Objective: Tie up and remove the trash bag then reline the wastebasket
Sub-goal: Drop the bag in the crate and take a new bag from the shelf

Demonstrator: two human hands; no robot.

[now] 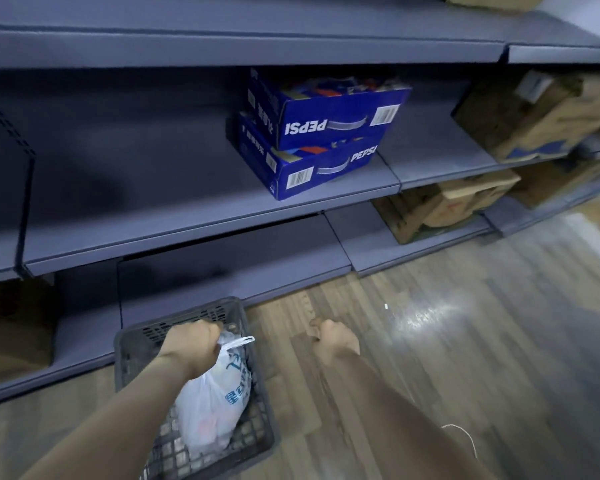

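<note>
The left arm reaches forward and down, and the left hand [191,344] is curled into a fist round the gathered neck of the white trash bag [212,400], knuckles up, with a handle loop of the bag sticking out just right of the fist. The bag hangs below that hand inside the dark latticed wastebasket [257,420], its blue-printed body against the mesh floor and far wall; whether it is lifted clear of the bottom cannot be told. The right arm stretches out alongside, well apart from the left, and the right hand [333,337] hovers over the wooden floor [465,341] to the right of the wastebasket, fingers folded in and holding nothing, though motion blur softens it. Beyond both hands stand grey shelves [187,220], with two stacked blue Pepsi cartons [319,133] ahead of the right hand and brown cardboard boxes [534,116] farther right.
</note>
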